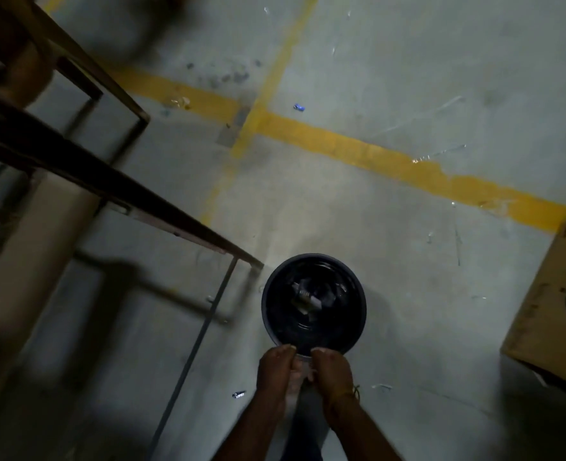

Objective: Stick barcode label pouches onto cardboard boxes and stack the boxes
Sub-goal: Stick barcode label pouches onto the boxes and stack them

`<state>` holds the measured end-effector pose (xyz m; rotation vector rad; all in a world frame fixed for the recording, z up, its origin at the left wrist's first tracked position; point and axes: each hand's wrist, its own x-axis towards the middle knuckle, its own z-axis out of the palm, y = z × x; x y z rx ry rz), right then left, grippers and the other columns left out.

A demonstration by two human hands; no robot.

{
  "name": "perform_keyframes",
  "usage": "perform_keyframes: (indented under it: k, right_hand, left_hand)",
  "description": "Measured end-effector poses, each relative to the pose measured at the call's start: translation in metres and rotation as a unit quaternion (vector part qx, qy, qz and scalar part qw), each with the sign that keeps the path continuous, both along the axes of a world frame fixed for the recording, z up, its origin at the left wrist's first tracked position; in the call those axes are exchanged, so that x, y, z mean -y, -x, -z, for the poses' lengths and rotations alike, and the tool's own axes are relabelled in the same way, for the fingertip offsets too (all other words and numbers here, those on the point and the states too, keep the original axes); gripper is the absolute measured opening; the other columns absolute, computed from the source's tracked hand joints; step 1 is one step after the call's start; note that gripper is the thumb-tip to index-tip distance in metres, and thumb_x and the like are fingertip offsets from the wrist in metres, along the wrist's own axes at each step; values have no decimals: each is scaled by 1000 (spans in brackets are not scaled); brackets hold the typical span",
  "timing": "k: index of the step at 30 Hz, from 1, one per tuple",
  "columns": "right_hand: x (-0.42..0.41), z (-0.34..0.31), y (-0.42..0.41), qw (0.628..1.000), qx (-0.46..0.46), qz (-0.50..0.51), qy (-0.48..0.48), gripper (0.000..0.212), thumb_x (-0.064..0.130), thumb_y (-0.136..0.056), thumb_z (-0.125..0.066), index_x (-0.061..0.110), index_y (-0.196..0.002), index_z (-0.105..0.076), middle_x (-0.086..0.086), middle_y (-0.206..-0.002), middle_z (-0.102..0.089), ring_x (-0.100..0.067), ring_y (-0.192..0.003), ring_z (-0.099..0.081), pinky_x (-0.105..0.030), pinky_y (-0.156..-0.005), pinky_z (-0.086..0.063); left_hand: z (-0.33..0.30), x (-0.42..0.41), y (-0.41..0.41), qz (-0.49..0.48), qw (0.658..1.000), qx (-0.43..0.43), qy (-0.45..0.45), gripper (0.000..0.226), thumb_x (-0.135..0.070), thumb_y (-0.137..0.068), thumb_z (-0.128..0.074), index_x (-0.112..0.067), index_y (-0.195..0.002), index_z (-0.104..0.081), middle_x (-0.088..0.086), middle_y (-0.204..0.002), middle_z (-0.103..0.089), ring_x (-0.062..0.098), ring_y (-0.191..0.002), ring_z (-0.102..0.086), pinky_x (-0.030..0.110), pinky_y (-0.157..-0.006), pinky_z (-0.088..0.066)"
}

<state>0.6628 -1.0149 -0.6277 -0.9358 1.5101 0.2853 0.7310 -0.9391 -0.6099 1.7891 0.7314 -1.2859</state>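
Head view: I looked straight down at a grey concrete floor (391, 78).
Left hand (273, 371): my fingers were curled inward, close against the right hand, just at the near rim of the bin; something pale and small lay between the two hands, too blurred to name, so I could not tell whether the fingers clamped it.
Right hand (330, 372): fingers curled the same way, a thread band at the wrist; grip equally unclear.
Bin (351, 331): round, dark, lined in black, with pale scraps inside.
Cardboard box (547, 304): stood on the floor at the right edge, well apart from my hands, a black mark on its side.
Yellow lines (358, 148): crossed on the floor beyond the bin.
Metal frame (135, 197): dark rails at the left.
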Motion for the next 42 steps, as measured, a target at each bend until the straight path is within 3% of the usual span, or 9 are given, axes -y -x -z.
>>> perform_keyframes:
  k: [4, 8, 12, 15, 19, 24, 31, 36, 42]
  right_hand:
    - [-24, -72, -2, 998, 17, -58, 31, 29, 22, -86, -57, 21, -57, -57, 1, -58, -58, -17, -58, -54, -29, -62, -45]
    - [-65, -128, 17, 990, 22, -128, 58, 25, 47, -75, -58, 27, -73, -71, 5, -69, -70, -19, -69, -68, -37, -73, -58]
    - [-138, -244, 25, 975, 76, -189, 83, 6, 16, -90, -62, 18, -90, -67, -3, -84, -69, -24, -78, -68, -38, -77, -57]
    - [-204, -305, 49, 950, 103, -280, 92, 9, 17, -91, -62, 26, -86, -62, -1, -92, -70, -24, -87, -68, -45, -85, -57]
    - [-299, -381, 84, 897, 152, -396, 126, 8, 23, -94, -60, 18, -100, -63, 0, -95, -66, -21, -86, -65, -28, -74, -49]
    - [-426, -434, 134, 828, 205, -508, 118, 3, 21, -92, -63, 20, -95, -64, -6, -98, -70, -28, -88, -67, -40, -84, -56]
    - [-589, -464, 179, 668, 270, -683, 121, 10, 13, -91, -64, 14, -98, -71, -2, -96, -67, -24, -96, -64, -27, -81, -47]
    - [-687, -473, 209, 565, 279, -773, 78, 9, 15, -90, -65, 24, -87, -66, -6, -97, -69, -30, -94, -67, -46, -86, -56]
    - [-798, -488, 246, 420, 305, -854, 23, 10, 11, -91, -63, 13, -100, -68, -4, -94, -65, -25, -92, -64, -45, -85, -57]
  left_hand:
    - [-68, -22, 0, 7, 999, 37, 11, 12, -15, -100, -56, -13, -103, -67, 13, -87, -68, 24, -72, -64, 25, -54, -53]
    - [-157, -65, 7, -17, 996, 77, 30, 15, -16, -101, -55, -12, -110, -67, 12, -89, -69, 25, -78, -65, 28, -60, -55]
    - [-244, -145, 40, -69, 990, 115, 41, 16, -19, -101, -56, -13, -111, -66, 8, -88, -69, 24, -81, -68, 29, -63, -54]
    - [-300, -215, 78, -117, 981, 145, 52, 17, -20, -100, -56, -13, -111, -66, 8, -94, -72, 22, -81, -69, 29, -64, -54]
    - [-366, -318, 137, -180, 965, 179, 73, 16, -18, -98, -55, -14, -106, -68, 9, -90, -72, 22, -76, -67, 27, -64, -51]
    - [-414, -456, 215, -290, 931, 215, 59, 19, -23, -101, -54, -12, -105, -68, 11, -91, -69, 20, -73, -65, 27, -62, -50]
    - [-452, -631, 316, -518, 809, 276, 20, 13, -14, -100, -52, -16, -106, -63, 4, -73, -58, 15, -58, -52, 22, -53, -39]
    - [-463, -715, 390, -657, 698, 285, -10, 12, -12, -102, -51, -13, -107, -61, 3, -68, -49, 9, -48, -41, 16, -42, -29]
    - [-466, -780, 460, -762, 585, 271, -61, 11, -18, -102, -52, -15, -97, -62, 3, -69, -54, 12, -53, -47, 22, -48, -35]
